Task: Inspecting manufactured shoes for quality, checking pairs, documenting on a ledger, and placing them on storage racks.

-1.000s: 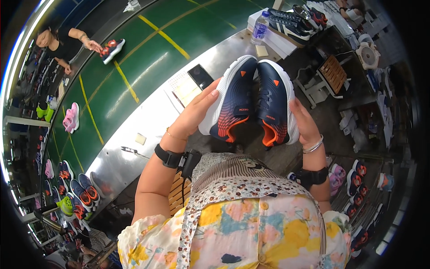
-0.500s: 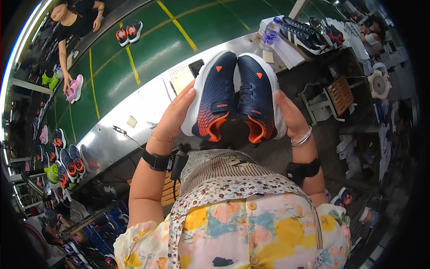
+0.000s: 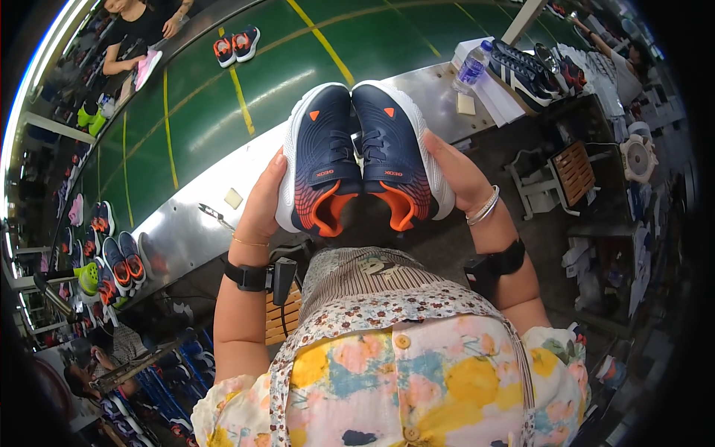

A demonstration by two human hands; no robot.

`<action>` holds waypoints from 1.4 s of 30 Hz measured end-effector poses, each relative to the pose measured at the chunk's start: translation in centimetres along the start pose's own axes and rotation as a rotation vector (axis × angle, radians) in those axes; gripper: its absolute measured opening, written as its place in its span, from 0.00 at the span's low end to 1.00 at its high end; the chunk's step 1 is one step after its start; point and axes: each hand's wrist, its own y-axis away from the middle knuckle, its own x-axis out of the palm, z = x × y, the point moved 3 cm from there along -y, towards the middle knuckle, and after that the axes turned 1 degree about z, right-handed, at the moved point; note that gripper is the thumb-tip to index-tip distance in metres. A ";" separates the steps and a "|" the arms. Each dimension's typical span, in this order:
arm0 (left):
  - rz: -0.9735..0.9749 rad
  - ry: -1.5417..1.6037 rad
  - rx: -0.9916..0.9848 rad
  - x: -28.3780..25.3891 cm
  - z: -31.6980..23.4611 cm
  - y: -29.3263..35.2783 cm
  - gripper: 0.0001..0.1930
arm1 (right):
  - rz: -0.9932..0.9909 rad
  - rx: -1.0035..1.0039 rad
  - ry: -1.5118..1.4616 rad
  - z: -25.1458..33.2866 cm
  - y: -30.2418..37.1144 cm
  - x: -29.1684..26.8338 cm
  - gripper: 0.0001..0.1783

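I hold a pair of navy sneakers side by side in front of me, toes pointing away and orange linings facing me. My left hand (image 3: pixel 262 195) grips the white outer sole of the left sneaker (image 3: pixel 328 141). The right sneaker (image 3: pixel 383 141) is held the same way by my right hand (image 3: pixel 456 173), its fingers mostly hidden behind the sole. The two shoes touch or nearly touch at the toes. Both are raised above the near edge of the metal table (image 3: pixel 186 231), and they cover part of it.
A green conveyor belt (image 3: pixel 194 127) with yellow lines carries another sneaker pair (image 3: pixel 237 46). Across it, a co-worker (image 3: pixel 141 30) handles a pink shoe (image 3: pixel 148 68). Snips (image 3: pixel 216 215) lie on the table at left; a water bottle (image 3: pixel 472 65) stands right. More sneakers (image 3: pixel 124 262) sit at left.
Both hands have moved the sneakers left, and the shoes' toes have come closer together. The co-worker has lifted the pink shoe off the belt's far side and drawn it nearer to themselves.
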 end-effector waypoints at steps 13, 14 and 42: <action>-0.100 0.699 -0.261 -12.5 -5.0 -4.7 0.20 | -0.017 0.075 -0.767 -7.4 -15.8 12.7 0.31; -0.099 0.732 -0.258 -13.1 -5.7 -4.6 0.20 | -0.016 0.081 -0.768 -7.7 -16.6 13.3 0.31; -0.158 0.746 -0.076 -15.5 -8.4 -2.3 0.21 | -0.055 0.176 -0.661 -7.4 -19.2 18.7 0.30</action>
